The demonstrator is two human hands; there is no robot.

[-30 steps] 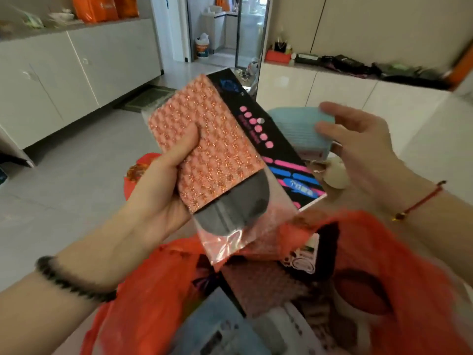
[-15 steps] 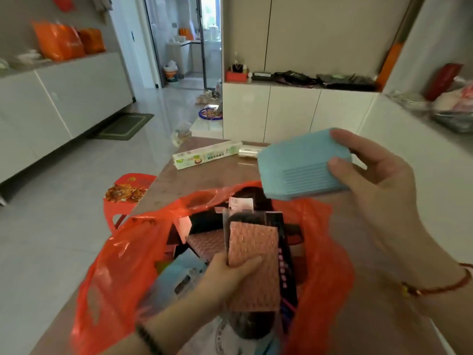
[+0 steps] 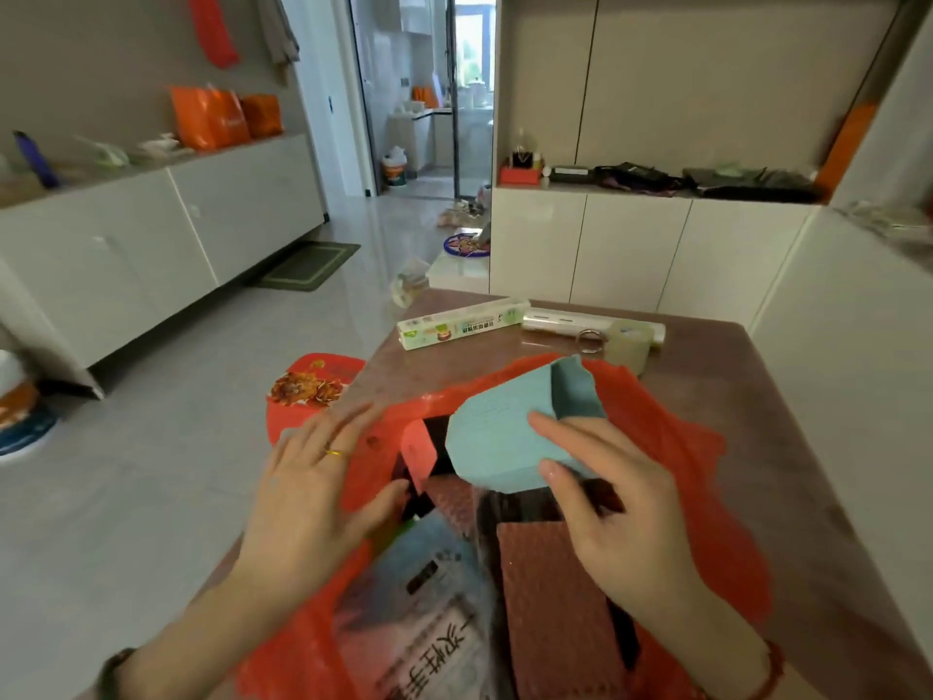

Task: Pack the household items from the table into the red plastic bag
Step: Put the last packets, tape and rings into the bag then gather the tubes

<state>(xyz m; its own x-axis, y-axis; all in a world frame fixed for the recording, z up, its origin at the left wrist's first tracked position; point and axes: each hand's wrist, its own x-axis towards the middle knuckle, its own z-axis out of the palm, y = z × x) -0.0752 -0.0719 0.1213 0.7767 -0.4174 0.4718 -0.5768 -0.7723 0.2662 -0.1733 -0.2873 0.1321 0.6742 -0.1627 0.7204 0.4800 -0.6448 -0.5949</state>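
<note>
Red plastic bag [image 3: 707, 447] at table's [image 3: 787, 396] near edge; right hand [image 3: 621, 522] pinching blue box [image 3: 495, 437], left hand [image 3: 308, 497] flat against rim.

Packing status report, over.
Right hand pinches pale blue rectangular item over red plastic bag. Left hand flat on bag rim. Long green-white box still on table.

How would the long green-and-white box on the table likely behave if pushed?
The box looks like stiff cardboard, probably keeping its shape. Lying on a flat face, it likely slides rather than rolls. Pushed at one end, it may pivot.
</note>
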